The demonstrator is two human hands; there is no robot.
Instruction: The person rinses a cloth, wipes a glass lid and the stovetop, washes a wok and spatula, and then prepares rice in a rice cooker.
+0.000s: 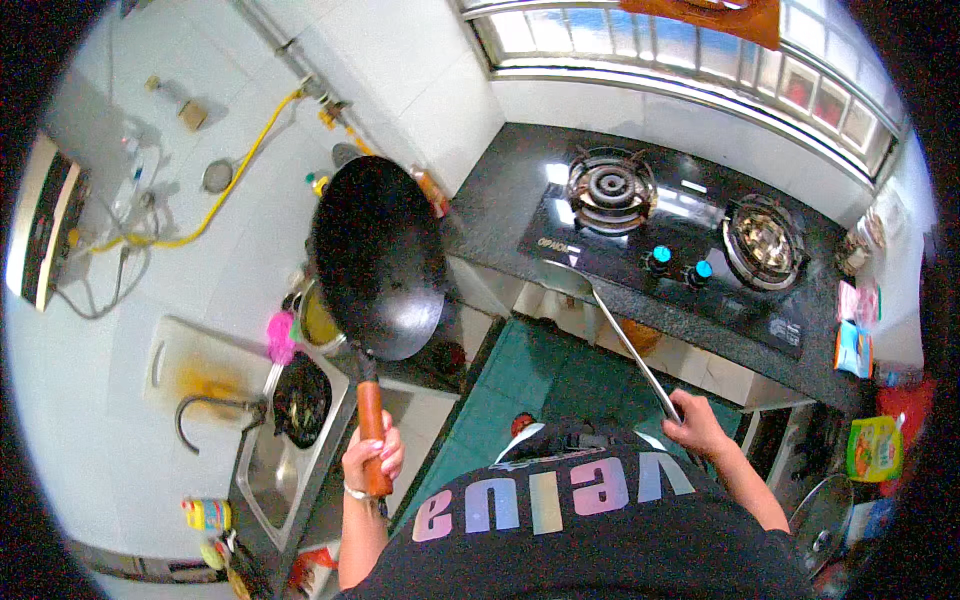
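Note:
My left hand [373, 455] grips the wooden handle [370, 420] of a black wok [384, 262]. The wok is held up and tilted in front of the sink-side counter, and its dark inside shows no food. In my right hand [697, 426] is a long metal wok spatula [634, 345]. Its broad blade [564, 280] reaches over the front edge of the stove counter. Beyond it sits a black glass gas stove [679, 255] with a left burner [611, 186] and a right burner [763, 241].
A steel sink [277, 480] with a curved faucet [217, 405] lies left, holding a black basin-like thing [302, 399]. A white cutting board [202, 356] leans on the wall behind it. A glass lid [823, 517] and a yellow-green packet [874, 448] are at the right. Green floor tiles [502, 375] show below.

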